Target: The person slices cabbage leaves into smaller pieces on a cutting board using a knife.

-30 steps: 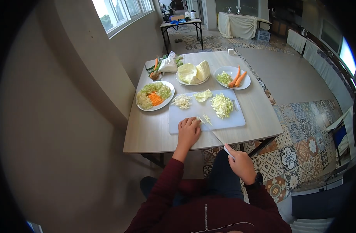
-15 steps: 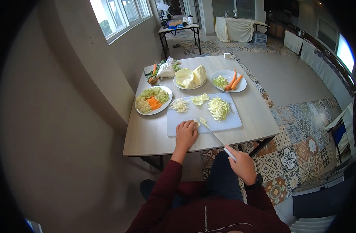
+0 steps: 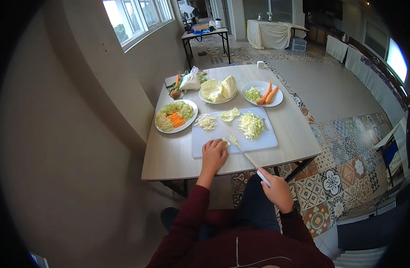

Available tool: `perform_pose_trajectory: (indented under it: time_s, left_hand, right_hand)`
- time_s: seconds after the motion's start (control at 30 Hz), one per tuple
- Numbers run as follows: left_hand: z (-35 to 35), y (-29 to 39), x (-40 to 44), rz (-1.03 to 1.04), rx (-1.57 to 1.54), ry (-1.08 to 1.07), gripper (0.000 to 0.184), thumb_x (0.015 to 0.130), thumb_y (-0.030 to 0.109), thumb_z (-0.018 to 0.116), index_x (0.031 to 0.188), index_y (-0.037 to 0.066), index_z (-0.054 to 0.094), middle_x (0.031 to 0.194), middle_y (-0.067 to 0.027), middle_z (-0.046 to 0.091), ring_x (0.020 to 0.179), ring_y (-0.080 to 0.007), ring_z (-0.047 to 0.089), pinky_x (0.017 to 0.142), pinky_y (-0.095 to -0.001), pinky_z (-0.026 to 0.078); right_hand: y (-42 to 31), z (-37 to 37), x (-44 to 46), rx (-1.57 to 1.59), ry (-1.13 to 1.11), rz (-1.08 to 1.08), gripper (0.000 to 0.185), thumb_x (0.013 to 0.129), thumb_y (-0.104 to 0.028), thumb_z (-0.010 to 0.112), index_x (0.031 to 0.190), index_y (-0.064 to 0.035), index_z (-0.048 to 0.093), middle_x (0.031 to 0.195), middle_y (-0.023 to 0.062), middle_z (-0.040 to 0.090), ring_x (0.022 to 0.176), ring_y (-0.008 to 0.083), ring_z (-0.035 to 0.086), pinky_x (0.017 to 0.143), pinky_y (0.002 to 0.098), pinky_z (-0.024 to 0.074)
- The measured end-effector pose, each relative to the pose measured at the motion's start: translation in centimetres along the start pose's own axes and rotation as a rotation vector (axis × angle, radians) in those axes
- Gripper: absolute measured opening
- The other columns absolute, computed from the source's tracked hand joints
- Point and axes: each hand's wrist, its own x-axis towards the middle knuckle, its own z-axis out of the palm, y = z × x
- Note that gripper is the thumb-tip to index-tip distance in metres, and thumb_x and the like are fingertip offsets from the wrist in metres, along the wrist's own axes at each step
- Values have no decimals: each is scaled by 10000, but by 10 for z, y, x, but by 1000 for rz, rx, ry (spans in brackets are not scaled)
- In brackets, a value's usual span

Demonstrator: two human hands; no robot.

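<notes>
My left hand (image 3: 214, 154) presses a small piece of cabbage (image 3: 226, 142) onto the front left of the white cutting board (image 3: 258, 144), fingers curled over it. In my right hand (image 3: 277, 192), at the table's front edge, is the white handle of a knife (image 3: 245, 156). Its blade reaches up and left over the board, the tip beside a few cabbage strips (image 3: 233, 139) just right of my left fingers. Behind the blade lie a large heap of shredded cabbage (image 3: 251, 125), a pale shredded heap (image 3: 206, 122) and a loose cabbage leaf (image 3: 229, 115).
Left of the board stands a plate of shredded vegetables (image 3: 176, 116). Behind it are a white bag (image 3: 190, 81) with vegetables, a plate of cabbage pieces (image 3: 218, 90) and a plate with carrots (image 3: 269, 95). A small white object (image 3: 260, 64) sits at the far edge.
The view has tilted up a little, so the table appears lower. The knife blade has shifted slightly beside the cabbage strips; both hands keep their holds.
</notes>
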Motion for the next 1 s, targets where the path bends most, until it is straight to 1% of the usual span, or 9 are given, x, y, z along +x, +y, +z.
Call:
perform_pose_trajectory:
  time_s: [0.07, 0.17, 0.57, 1.0]
  left_hand:
    - [0, 0, 0, 0, 3, 5, 298, 834, 132, 641, 1123, 114, 710, 1231, -60, 670, 1208, -296, 557, 1060, -454, 371]
    - [1, -1, 0, 1, 3, -3, 300, 835, 133, 641, 1127, 116, 709, 1234, -60, 669, 1205, -296, 558, 1058, -452, 371]
    - [-2, 2, 1, 7, 16, 3, 273, 834, 127, 646, 1103, 119, 694, 1231, -48, 673, 1201, -285, 564, 1056, -448, 372]
    - [-3, 2, 1, 0, 10, -11, 283, 847, 142, 640, 1123, 124, 695, 1247, -48, 663, 1210, -289, 557, 1060, -453, 370]
  right_hand:
    - [-5, -5, 2, 6, -64, 59, 540, 908, -150, 641, 1442, -194, 566, 991, 248, 704, 914, 429, 676, 801, 471, 536]
    - [0, 2, 2, 70, 17, 16, 537, 904, -160, 652, 1429, -248, 579, 845, 236, 685, 806, 433, 672, 713, 521, 534]
    - [2, 6, 5, 68, 14, -7, 549, 913, -163, 649, 1448, -247, 556, 845, 238, 685, 809, 433, 670, 716, 519, 533]
    - [4, 6, 5, 97, 0, 10, 546, 926, -171, 637, 1459, -239, 545, 864, 243, 690, 825, 438, 671, 728, 507, 530]
